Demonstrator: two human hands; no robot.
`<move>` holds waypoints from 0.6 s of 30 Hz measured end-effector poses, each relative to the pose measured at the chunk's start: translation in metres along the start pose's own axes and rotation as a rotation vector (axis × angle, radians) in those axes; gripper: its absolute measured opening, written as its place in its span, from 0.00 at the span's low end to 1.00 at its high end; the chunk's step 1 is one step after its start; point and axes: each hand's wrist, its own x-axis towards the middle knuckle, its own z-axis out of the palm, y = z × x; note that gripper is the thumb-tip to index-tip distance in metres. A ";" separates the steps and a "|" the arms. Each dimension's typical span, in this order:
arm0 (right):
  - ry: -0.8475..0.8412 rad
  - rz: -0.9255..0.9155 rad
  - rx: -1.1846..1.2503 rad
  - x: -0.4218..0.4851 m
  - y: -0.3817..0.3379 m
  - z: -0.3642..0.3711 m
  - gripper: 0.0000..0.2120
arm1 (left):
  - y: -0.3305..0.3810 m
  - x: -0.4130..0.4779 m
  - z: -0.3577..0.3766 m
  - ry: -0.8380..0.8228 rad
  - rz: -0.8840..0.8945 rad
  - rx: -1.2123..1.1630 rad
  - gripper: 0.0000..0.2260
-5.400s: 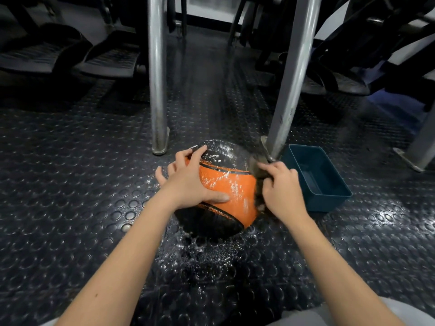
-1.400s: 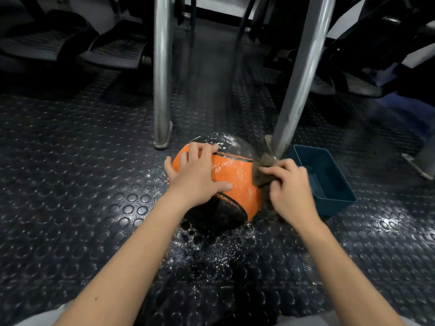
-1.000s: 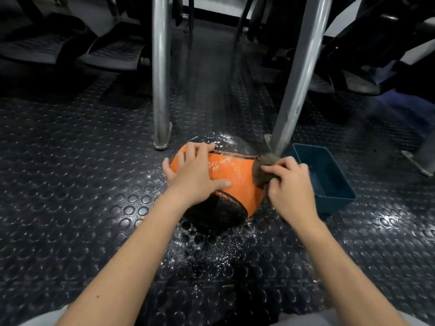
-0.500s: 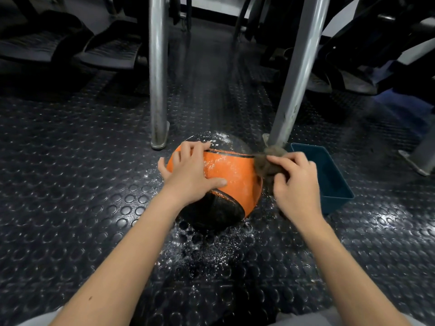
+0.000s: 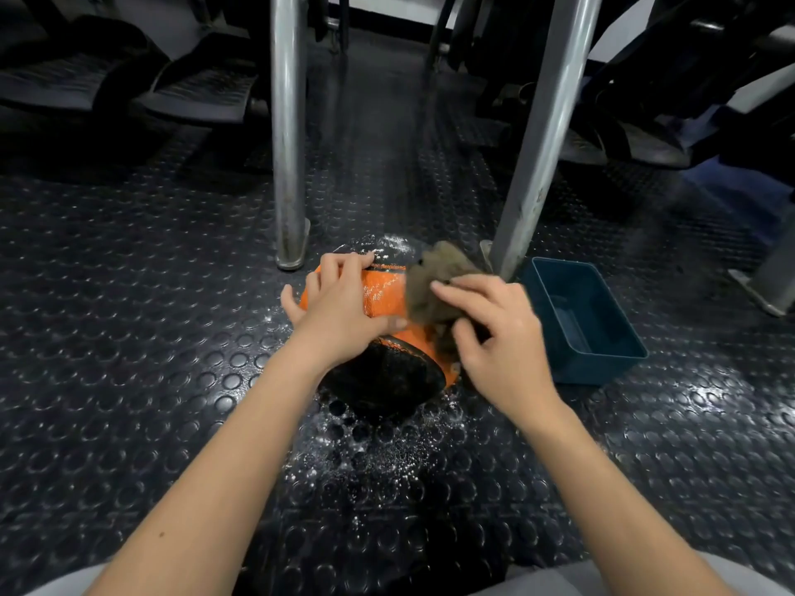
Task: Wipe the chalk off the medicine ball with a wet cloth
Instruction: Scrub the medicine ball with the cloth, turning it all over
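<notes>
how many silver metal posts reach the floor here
3. One upright post stands behind-left of the medicine ball; one slanted post comes down behind it beside the blue bin; a third post is cut off at the right edge. Others may be hidden.

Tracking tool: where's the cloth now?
Head view, centre: right hand grips the cloth against the upper right of the medicine ball, left of the blue tub.
</notes>
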 end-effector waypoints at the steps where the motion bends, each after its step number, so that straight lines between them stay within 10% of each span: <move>1: -0.064 -0.025 -0.009 -0.002 0.000 0.006 0.18 | -0.001 0.000 -0.001 0.001 -0.004 -0.004 0.37; 6: -0.189 0.407 -0.326 -0.003 0.025 -0.007 0.16 | 0.001 0.001 -0.001 0.006 -0.012 -0.013 0.37; 13: 0.019 -0.029 0.015 0.003 -0.004 0.003 0.18 | -0.002 0.000 -0.002 0.023 -0.015 -0.017 0.36; 18: -0.142 0.313 -0.268 -0.002 0.028 -0.001 0.16 | 0.001 -0.001 0.001 0.009 0.010 -0.012 0.36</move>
